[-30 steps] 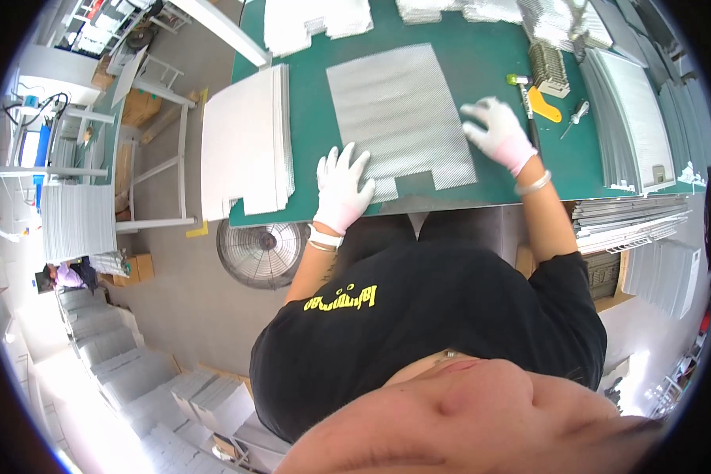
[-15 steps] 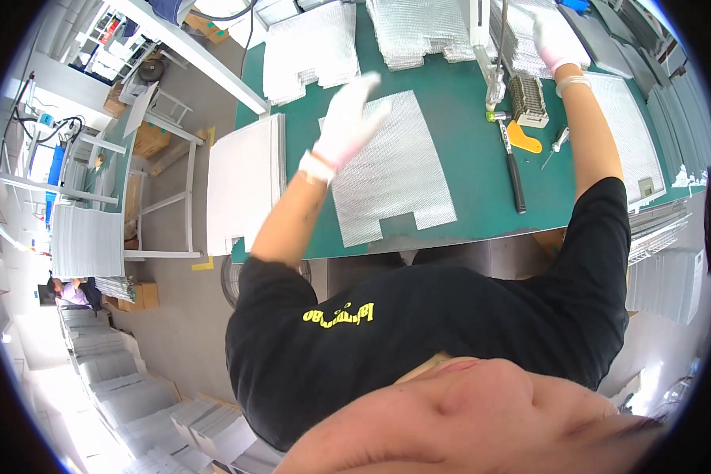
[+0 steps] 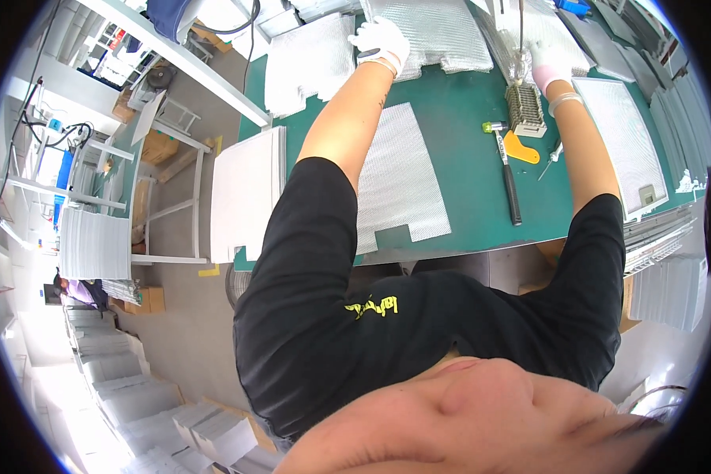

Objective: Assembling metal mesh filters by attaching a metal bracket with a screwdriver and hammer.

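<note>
My left hand (image 3: pixel 382 43), in a white glove, rests at the left edge of the middle stack of silvery mesh sheets (image 3: pixel 442 35); its fingers look apart and bent. My right hand (image 3: pixel 547 66), also gloved, is by the right stack of mesh sheets (image 3: pixel 565 46), just beyond a small slotted block (image 3: pixel 525 110). Its white fingers blend into the pale sheets, so their grip is unclear. A single notched mesh sheet (image 3: pixel 407 174) lies flat on the green table (image 3: pixel 474 189), partly covered by my left arm.
Right of the mesh sheet lie a hammer (image 3: pixel 509 178), a yellow scraper (image 3: pixel 520 148) and a thin screwdriver-like tool (image 3: pixel 551 161). A white panel stack (image 3: pixel 245 189) stands at the left; another mesh stack (image 3: pixel 304 67) lies behind it. A framed panel (image 3: pixel 624 142) is at the right.
My left hand has moved away from above the single mesh sheet, forward and right to the middle stack. My right hand has shifted slightly nearer and left, staying by the right stack.
</note>
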`<state>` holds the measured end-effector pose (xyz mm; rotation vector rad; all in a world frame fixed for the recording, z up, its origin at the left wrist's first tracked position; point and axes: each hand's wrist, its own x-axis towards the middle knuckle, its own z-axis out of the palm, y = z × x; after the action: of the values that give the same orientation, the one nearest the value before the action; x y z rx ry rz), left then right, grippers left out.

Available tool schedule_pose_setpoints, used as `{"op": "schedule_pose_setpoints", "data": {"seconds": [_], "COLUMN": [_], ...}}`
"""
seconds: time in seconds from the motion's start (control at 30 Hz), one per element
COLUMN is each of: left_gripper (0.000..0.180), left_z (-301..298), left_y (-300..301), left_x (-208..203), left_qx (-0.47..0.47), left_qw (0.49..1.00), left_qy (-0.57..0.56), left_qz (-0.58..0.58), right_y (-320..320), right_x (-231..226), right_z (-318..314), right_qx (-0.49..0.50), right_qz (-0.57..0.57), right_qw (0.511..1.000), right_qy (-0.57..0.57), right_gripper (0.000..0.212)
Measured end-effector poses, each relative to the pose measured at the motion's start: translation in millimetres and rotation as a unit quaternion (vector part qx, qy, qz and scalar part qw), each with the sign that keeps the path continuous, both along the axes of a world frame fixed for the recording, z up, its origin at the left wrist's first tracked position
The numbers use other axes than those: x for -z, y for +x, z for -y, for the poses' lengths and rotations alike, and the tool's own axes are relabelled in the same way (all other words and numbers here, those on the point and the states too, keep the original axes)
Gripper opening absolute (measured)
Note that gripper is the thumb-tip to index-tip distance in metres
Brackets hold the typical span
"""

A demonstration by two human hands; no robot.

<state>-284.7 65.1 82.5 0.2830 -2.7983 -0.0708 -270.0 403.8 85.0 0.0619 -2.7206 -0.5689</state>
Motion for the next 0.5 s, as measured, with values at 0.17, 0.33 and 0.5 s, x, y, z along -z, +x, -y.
{"op": "schedule_pose_setpoints", "data": {"seconds": [0.17, 0.33, 0.5], "left_gripper": [0.073, 0.037, 0.059], "left_z": [-14, 34, 54], "left_y": [23, -17, -2], "left_x": [-48, -35, -12], "left_qx": [0.124, 0.314, 0.154], "left_qw": [0.988, 0.756, 0.903], "left_qy": [-0.048, 0.402, 0.367], "left_qz": [-0.083, -0.409, -0.162], "right_y": [17, 7, -17], "right_x": [4, -1, 22], "right_z": [-9, 10, 44], "right_qx": [0.044, -0.224, -0.277], "right_qz": [0.059, -0.195, -0.060], "right_qw": [0.992, 0.928, 0.846], "right_qy": [-0.098, -0.227, -0.452], "right_gripper": [0.052, 0.047, 0.049]}}
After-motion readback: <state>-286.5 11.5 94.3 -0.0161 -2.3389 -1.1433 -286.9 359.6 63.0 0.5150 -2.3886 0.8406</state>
